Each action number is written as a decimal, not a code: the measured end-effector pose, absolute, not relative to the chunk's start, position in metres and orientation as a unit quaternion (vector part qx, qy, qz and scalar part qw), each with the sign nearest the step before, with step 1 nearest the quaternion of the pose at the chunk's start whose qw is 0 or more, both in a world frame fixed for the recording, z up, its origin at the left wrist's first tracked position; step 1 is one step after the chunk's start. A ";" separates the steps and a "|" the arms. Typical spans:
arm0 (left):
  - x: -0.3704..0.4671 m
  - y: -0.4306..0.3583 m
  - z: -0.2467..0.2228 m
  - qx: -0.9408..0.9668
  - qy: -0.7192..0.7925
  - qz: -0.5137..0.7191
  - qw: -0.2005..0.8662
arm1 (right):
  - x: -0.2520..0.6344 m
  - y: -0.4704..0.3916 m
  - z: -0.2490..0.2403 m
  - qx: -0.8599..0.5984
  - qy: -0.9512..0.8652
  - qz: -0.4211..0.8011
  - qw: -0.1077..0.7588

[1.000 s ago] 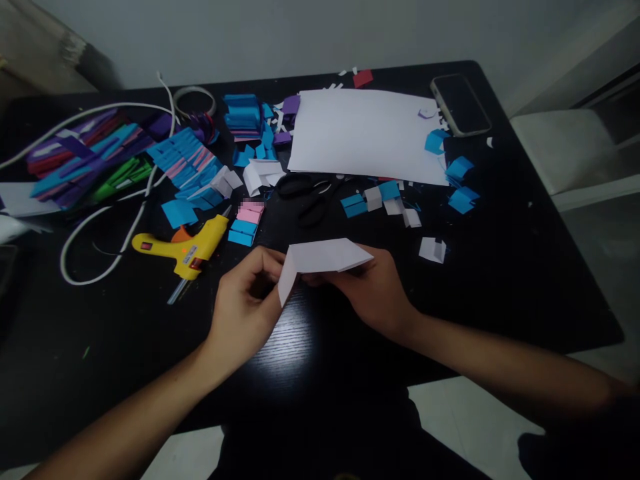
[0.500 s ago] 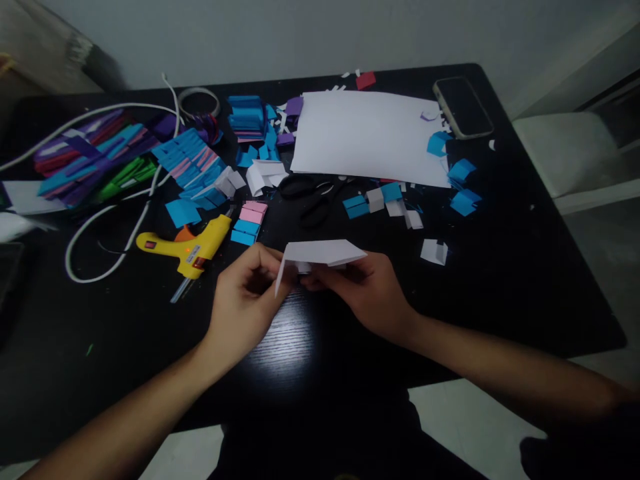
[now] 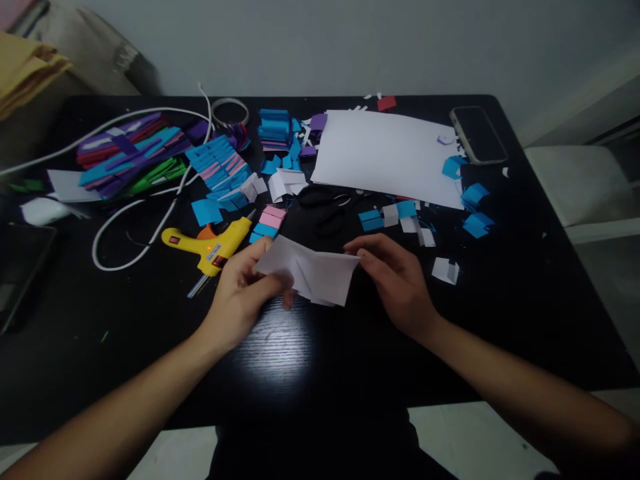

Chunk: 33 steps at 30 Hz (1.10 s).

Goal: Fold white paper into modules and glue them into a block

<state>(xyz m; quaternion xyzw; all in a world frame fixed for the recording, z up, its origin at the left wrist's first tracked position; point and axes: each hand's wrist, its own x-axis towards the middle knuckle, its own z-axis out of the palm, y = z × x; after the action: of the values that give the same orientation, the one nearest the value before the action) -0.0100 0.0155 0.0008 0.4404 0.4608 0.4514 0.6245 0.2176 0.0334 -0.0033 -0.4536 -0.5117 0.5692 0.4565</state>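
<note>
A folded sheet of white paper [image 3: 325, 270] with a raised crease down its middle is held above the table in front of me. My left hand [image 3: 245, 287] grips its left part, thumb on the near face and the other fingers behind. At the upper right corner is my right hand [image 3: 395, 283], its thumb and forefinger closed lightly at the paper's edge. Left of the left hand lies a yellow glue gun [image 3: 213, 250] with a lit orange light. A pink and blue folded paper piece [image 3: 267, 221] lies just beyond the left hand.
On the black table [image 3: 350, 360] are black-handled scissors [image 3: 327, 217], a large white sheet [image 3: 385, 153] and a phone [image 3: 479, 135]. Bundled coloured strips [image 3: 130, 153], a white cable [image 3: 100, 243] and a tape ring [image 3: 230, 101] sit at the left. Small blue and white folded pieces [image 3: 445, 269] lie right.
The white paper has tilted, so its broad creased face now shows. My right hand has shifted outward to the paper's right corner. The camera view has also moved a little.
</note>
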 end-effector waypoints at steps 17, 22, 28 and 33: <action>0.002 0.013 0.013 0.562 0.490 0.417 0.519 | 0.209 0.018 -0.002 -0.375 -0.534 0.614 0.445; 0.002 0.009 0.012 0.598 0.455 0.445 0.488 | 0.212 0.018 0.000 -0.351 -0.572 0.591 0.447; -0.002 0.005 0.011 0.634 0.435 0.443 0.461 | 0.214 0.019 0.003 -0.330 -0.644 0.521 0.453; -0.003 0.002 0.011 0.636 0.430 0.442 0.464 | 0.214 0.019 0.003 -0.320 -0.648 0.514 0.463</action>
<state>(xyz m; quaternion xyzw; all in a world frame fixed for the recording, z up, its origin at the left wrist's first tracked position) -0.0031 0.0025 0.0113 0.6360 0.4297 0.4421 0.4641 0.2135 0.0191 0.0030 -0.3197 -0.6479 0.5139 0.4626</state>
